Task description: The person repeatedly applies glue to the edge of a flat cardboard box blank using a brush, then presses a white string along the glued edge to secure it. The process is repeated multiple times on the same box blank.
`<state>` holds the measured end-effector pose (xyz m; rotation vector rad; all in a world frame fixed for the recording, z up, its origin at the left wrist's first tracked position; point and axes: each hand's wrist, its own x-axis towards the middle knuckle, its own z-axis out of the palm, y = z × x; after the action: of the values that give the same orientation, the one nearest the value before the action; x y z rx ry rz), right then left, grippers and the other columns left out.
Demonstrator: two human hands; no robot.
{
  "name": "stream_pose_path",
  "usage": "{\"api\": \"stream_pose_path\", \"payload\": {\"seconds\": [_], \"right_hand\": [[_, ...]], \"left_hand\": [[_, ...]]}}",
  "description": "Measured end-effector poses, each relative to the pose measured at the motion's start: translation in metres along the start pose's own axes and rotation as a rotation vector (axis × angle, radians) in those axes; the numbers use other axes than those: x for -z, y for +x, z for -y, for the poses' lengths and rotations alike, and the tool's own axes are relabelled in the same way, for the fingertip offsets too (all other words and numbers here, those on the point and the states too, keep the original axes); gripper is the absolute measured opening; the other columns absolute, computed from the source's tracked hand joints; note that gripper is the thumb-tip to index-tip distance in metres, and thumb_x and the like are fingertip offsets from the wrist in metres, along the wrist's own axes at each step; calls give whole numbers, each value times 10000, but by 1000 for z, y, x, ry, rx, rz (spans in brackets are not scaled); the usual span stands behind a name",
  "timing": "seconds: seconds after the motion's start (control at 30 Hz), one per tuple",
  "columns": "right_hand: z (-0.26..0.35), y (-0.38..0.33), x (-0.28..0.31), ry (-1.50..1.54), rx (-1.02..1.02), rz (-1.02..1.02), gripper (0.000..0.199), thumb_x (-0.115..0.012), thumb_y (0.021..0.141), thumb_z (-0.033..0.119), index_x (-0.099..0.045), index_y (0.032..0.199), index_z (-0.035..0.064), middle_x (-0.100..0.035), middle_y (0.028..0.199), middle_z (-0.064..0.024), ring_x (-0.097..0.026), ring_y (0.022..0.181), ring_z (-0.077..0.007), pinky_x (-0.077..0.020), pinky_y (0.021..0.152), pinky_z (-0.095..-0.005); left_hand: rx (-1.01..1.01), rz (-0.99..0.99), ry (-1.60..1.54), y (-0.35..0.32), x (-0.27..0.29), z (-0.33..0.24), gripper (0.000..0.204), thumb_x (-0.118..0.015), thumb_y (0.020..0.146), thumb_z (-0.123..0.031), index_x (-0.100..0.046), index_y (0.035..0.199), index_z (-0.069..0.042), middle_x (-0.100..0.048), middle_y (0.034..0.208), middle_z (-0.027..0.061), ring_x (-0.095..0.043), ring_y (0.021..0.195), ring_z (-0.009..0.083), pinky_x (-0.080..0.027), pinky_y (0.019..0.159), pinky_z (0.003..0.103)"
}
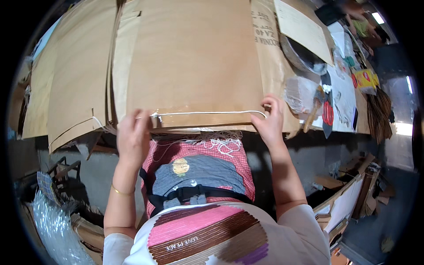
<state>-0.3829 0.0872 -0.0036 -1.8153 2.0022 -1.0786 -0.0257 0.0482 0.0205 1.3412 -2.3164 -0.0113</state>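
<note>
A white cord [203, 113] runs nearly straight along the near edge of a large brown cardboard sheet [198, 57], over a shiny strip that looks like clear tape. At the cord's left end my left hand [133, 134] is closed, its fingertips pinched on the cord and somewhat blurred. My right hand [270, 121] is at the other end, thumb and forefinger apart in a C shape. There the cord bends down across the thumb toward the palm. More loose white cords [221, 142] lie tangled over the lap, just below the sheet's edge.
Another cardboard sheet [81, 75] with a short cord lies left. Right stand a basin [304, 57] partly under a pale board, a plastic-wrapped block [301, 95], a brush [314, 110], red-handled scissors [327, 115] and a yellow box [366, 80]. Clear plastic [55, 229] is heaped lower left.
</note>
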Motion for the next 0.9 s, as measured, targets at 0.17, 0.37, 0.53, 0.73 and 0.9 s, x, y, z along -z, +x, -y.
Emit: {"api": "stream_pose_path", "payload": {"seconds": [0.17, 0.37, 0.53, 0.73, 0.9], "right_hand": [[3, 8, 5, -76, 532, 159, 239, -698, 708, 17, -645, 938, 48, -648, 936, -112, -608, 862, -306, -501, 705, -378], [3, 27, 4, 524, -296, 442, 74, -699, 798, 57, -691, 777, -13, -610, 743, -54, -554, 639, -85, -439, 565, -252], [15, 25, -18, -44, -87, 206, 89, -707, 780, 99, -669, 815, 28, -596, 748, -66, -562, 635, -180, -456, 581, -309], [37, 11, -38, -523, 150, -76, 325, -620, 828, 176, -588, 1130, 62, -591, 1040, -118, -551, 965, -302, -460, 810, -418], [97, -16, -69, -319, 343, 392, 697, -626, 834, 309, -348, 1374, -34, -366, 1413, -213, -307, 1337, -367, -226, 1121, -423]], "left_hand": [[-92, 253, -293, 11, 6, 13, 372, -612, 759, -1, -589, 1130, -6, -570, 1062, 129, -530, 966, 310, -455, 842, 386], [42, 459, -463, 43, 23, 27, 302, -749, 712, -123, -669, 965, 22, -607, 908, 106, -578, 881, 266, -488, 756, 346], [299, 283, -198, 36, -11, 26, 140, -646, 816, -112, -593, 848, 13, -589, 750, 146, -605, 690, 324, -479, 622, 413], [213, 146, 66, 34, -16, -5, 346, -615, 813, -117, -480, 1111, -4, -572, 994, 178, -573, 902, 375, -459, 750, 451], [-114, 437, -24, 18, -26, -45, 979, -696, 719, -470, -273, 1365, 133, -277, 1451, 283, -219, 1388, 386, -138, 1156, 461]]}}
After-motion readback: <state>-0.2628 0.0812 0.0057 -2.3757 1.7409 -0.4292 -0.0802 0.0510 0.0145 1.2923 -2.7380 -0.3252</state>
